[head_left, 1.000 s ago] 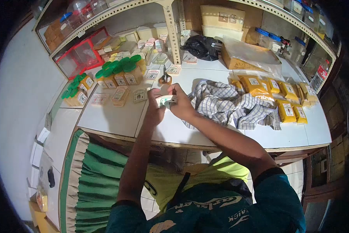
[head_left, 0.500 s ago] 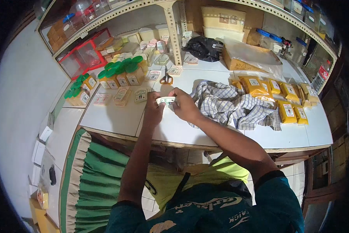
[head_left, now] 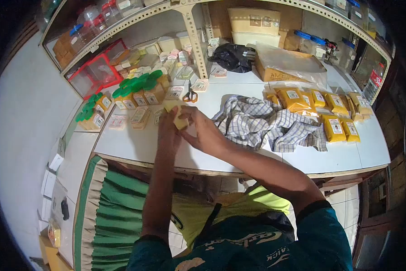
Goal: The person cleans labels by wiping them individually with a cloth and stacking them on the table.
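Both hands are together over the white table (head_left: 239,160), around a stack of labels (head_left: 181,121) whose plain yellowish side shows. My left hand (head_left: 169,131) grips its left side, and my right hand (head_left: 202,131) has thumb and fingers on its right edge. Just beyond lie scissors with orange handles (head_left: 190,96). Printed labels (head_left: 140,116) lie in piles left of my hands, one pile partly hidden behind my left hand. Jars with green lids (head_left: 139,90) stand farther left. To the right of my hands is a crumpled checked cloth (head_left: 261,122).
Yellow packets (head_left: 334,128) lie at the right. Behind are a black plastic bag (head_left: 232,58), a cardboard box (head_left: 286,67) and a metal shelf post (head_left: 194,43). A red-framed case (head_left: 94,74) stands at the back left. A green curtain (head_left: 119,203) hangs below the front edge.
The labels between my hands have turned from their printed face to a plain yellowish side. Both hands have shifted slightly left, with my right fingers lower. The view has shifted a little.
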`<move>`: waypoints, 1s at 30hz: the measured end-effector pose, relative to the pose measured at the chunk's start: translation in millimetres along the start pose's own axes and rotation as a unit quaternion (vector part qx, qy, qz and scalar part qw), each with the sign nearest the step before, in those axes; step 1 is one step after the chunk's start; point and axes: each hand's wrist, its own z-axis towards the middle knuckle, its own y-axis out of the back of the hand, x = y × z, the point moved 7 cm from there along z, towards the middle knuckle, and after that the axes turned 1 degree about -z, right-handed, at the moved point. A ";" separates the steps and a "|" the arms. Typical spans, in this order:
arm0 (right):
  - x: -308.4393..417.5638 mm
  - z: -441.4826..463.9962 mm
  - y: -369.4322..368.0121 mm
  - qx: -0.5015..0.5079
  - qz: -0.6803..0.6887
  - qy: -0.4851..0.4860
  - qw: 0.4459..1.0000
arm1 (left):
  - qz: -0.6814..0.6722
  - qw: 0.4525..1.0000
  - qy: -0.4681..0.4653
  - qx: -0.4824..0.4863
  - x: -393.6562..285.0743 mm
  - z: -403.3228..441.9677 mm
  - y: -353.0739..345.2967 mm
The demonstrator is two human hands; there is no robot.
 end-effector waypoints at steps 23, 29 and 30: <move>1.5 -40.3 -59.7 0.196 -0.045 0.108 0.974 | 0.916 0.396 -0.020 0.055 -2.0 209.8 30.6; 14.3 -31.9 -29.8 0.164 -0.093 0.158 0.969 | 0.818 0.516 0.009 0.254 -34.9 117.2 54.9; 19.3 -33.3 -25.0 0.152 -0.102 0.189 0.965 | 0.820 0.516 0.011 0.247 -35.3 95.1 68.0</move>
